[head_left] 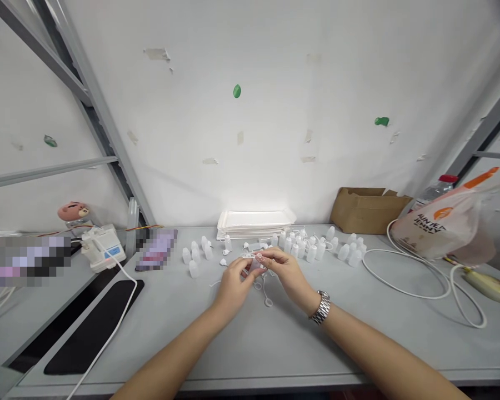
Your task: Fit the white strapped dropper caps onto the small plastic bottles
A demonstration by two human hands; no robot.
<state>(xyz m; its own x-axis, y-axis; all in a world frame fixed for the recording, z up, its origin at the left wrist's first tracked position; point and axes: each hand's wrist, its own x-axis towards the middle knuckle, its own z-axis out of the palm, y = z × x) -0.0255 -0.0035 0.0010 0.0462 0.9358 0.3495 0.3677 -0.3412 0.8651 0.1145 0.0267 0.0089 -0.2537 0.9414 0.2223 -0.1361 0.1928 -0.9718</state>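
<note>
My left hand (pixel 234 282) and my right hand (pixel 286 273) meet over the middle of the table, fingers pinched around a small translucent plastic bottle (pixel 256 265). The fingers cover much of it. Thin white straps with ring ends hang around the fingers, one ring (pixel 268 303) lying on the table just below. Small white caps (pixel 223 262) are strewn left of the hands. Behind my right hand stand several small white bottles (pixel 311 254), some with caps and straps. Another group of small bottles (pixel 193 269) stands to the left.
Stacked white trays (pixel 256 219) lie against the wall, with a cardboard box (pixel 364 210) at right. A plastic bag (pixel 441 225), a looping white cable (pixel 404 294) and a banana (pixel 491 286) are further right. On the left are a phone (pixel 157 250), a power strip (pixel 104 247) and a black mat (pixel 94 328).
</note>
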